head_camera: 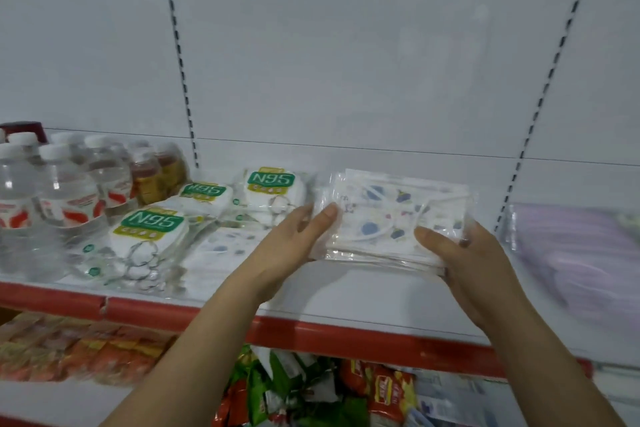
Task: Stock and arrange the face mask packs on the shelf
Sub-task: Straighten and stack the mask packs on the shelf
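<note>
Hands close on a stack of printed face mask packs (391,218) from both ends: the left hand (294,239) has its grip on the left end, thumb on top, and the right hand (457,260) clamps the right end. The stack sits low over the white shelf (346,291), in the bare stretch between the N95 mask packs (273,191) on the left and the pale purple packs (575,253) on the right; whether it rests on the shelf I cannot tell.

Slippery wrappers are the risk, to my eye. If either grip loosens unevenly, the top packs could slide off or fan out, and a nudge leftward could push the loose N95 packs toward the water bottles (52,191). The red front lip (311,336) lies close beneath the wrists, so a pack dropped short could tip onto the snack bags (294,388) below. Room lies open behind the stack toward the back panel (346,80).
</note>
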`<state>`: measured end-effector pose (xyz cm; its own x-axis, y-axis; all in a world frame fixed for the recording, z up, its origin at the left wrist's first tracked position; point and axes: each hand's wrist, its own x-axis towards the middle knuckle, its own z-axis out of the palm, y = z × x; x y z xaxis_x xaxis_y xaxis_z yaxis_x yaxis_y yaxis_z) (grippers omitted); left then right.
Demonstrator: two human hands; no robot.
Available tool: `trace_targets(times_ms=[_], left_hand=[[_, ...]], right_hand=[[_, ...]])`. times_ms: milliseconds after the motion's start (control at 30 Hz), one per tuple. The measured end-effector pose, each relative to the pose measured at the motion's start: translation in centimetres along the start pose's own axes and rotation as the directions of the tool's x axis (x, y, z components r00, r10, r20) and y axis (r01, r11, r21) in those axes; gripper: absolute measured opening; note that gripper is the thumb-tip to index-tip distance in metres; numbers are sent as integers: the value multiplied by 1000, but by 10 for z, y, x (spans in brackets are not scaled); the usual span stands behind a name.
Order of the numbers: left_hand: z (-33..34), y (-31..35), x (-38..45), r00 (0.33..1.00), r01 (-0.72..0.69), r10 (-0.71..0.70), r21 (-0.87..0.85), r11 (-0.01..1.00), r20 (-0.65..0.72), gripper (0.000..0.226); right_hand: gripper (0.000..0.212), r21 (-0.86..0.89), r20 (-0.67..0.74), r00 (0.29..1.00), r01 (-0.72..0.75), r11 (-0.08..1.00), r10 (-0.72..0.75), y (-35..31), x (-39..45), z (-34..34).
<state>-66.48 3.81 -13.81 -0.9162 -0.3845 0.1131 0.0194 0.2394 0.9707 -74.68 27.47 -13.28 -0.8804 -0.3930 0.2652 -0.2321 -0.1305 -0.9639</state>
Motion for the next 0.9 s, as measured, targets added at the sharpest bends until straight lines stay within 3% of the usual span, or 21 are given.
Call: trace_targets(times_ms=[100,200,233,400,533,633,733,800,900], left_hand=[[45,-5,6,998,-67,67,-35,997,17,105],[89,-14,12,993,-107,113,-113,988,42,51],[100,-19,13,992,-99,107,-120,988,62,42],[140,-33,21,981,22,-4,-88,996,196,67],[152,-34,32,989,21,-10,-75,997,147,75],[155,-38,40,991,61,-38,-180,982,129,77],[163,-45,44,985,117,-74,-291,949,154,74],[168,-42,49,985,123,-78,-298,947,156,66],[173,-31,62,996,83,-75,-183,980,47,60]], right_hand=[[30,-178,-74,994,62,982,-76,8,-9,-36],[46,-239,-90,984,127,963,-153,19,-10,-67],[55,-254,-84,986,119,960,-144,25,-8,-78],[107,-352,49,996,-57,934,80,60,4,-119],[122,-394,100,984,-97,914,147,62,27,-135],[116,-337,118,981,-105,936,152,67,42,-142],[87,-336,134,980,-97,937,150,75,47,-141],[72,-363,162,970,-110,925,179,80,49,-140],[62,-430,167,975,-63,901,148,81,62,-148]])
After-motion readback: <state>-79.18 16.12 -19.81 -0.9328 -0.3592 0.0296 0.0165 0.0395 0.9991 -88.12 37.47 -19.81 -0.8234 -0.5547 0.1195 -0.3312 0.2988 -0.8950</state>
